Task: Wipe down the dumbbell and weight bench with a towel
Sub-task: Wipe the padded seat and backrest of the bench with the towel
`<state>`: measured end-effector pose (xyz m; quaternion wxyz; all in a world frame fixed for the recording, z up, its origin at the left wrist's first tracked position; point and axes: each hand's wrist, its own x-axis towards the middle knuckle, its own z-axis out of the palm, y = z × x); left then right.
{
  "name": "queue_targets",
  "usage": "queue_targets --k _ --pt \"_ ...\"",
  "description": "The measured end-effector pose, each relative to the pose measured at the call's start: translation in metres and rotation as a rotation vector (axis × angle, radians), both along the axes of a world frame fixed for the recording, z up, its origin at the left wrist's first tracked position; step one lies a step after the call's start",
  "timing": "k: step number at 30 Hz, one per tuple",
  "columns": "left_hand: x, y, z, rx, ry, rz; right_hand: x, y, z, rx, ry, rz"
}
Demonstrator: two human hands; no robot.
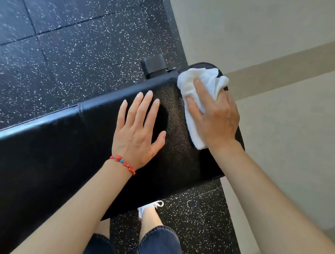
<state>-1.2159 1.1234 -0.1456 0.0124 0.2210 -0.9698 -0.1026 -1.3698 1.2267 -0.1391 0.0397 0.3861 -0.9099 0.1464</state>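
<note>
A black padded weight bench (57, 151) runs from the lower left to the upper right of the head view. My right hand (214, 117) presses a bunched white towel (194, 86) onto the rounded right end of the pad, fingers gripping the cloth. My left hand (138, 129) lies flat on the pad just left of the towel, fingers spread, holding nothing; a red bead bracelet circles its wrist. No dumbbell is in view.
A black bench foot (154, 66) sticks out beyond the far edge of the pad. Speckled black rubber floor (70, 47) lies around the bench. A beige wall (279, 54) stands close on the right. My legs and a white shoe (150, 208) are below the bench.
</note>
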Motion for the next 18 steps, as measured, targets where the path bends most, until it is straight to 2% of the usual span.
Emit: queue_targets --k 3,7,15,18 --pt "0.001 0.001 0.000 -0.014 -0.006 0.006 -0.012 -0.022 0.002 0.019 -0.038 -0.001" --pt "0.000 0.002 0.002 -0.009 -0.005 0.002 -0.018 -0.043 -0.001 0.096 -0.154 -0.128" --pt "0.004 0.006 0.021 0.117 -0.100 -0.001 0.045 0.041 0.018 0.102 -0.160 -0.152" --pt "0.021 0.015 0.031 0.145 -0.103 -0.035 0.062 0.060 0.028 0.111 -0.234 -0.210"
